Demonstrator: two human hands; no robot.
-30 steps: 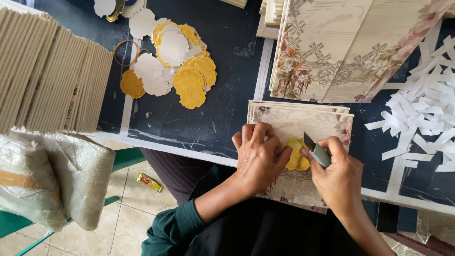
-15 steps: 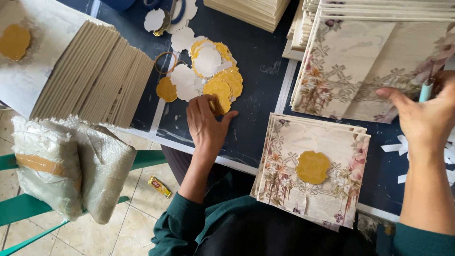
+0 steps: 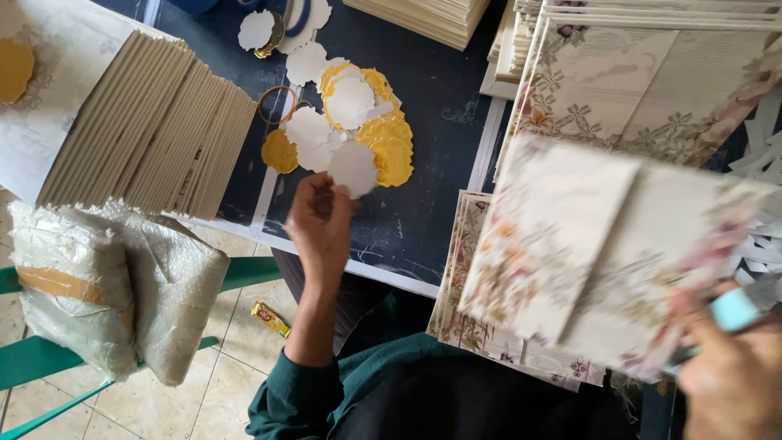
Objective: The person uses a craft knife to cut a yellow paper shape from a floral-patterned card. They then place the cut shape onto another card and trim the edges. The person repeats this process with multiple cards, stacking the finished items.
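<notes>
Left hand [image 3: 319, 224] is over the dark bench [image 3: 432, 106], near its front edge. Fingertips are closed in a pinch on 1 white scalloped backing disc [image 3: 353, 169] — held at the disc's lower left edge, the rest of it sitting over the near end of the sticker pile.

Sticker pile [image 3: 358, 122]: gold scalloped seals mixed with white backing discs, overlapping, spread up the middle of the bench. 1 gold seal [image 3: 279, 151] lies at the pile's left edge, just beside a thin ring [image 3: 277, 104] — looks like a rubber band.

Right hand [image 3: 733, 379] is at the lower right corner of the view, closed around a floral folded card [image 3: 603, 253]. Card is lifted, tilted and motion-blurred, so its print is hard to read. The same hand also carries a small pale blue tool [image 3: 733, 310]; can't tell what kind.

Under the lifted card: a short stack of floral cards [image 3: 468, 285] at the bench's front edge, partly hidden by it. Behind, at upper right, a taller stack of open floral cards [image 3: 643, 90].

Left side: a fanned row of cream envelopes [image 3: 147, 134] standing on edge. Below them, off the bench, 2 bundles in bubble wrap [image 3: 106, 285] on a green chair [image 3: 32, 358]. White paper strips [image 3: 762, 163] at the far right edge.
</notes>
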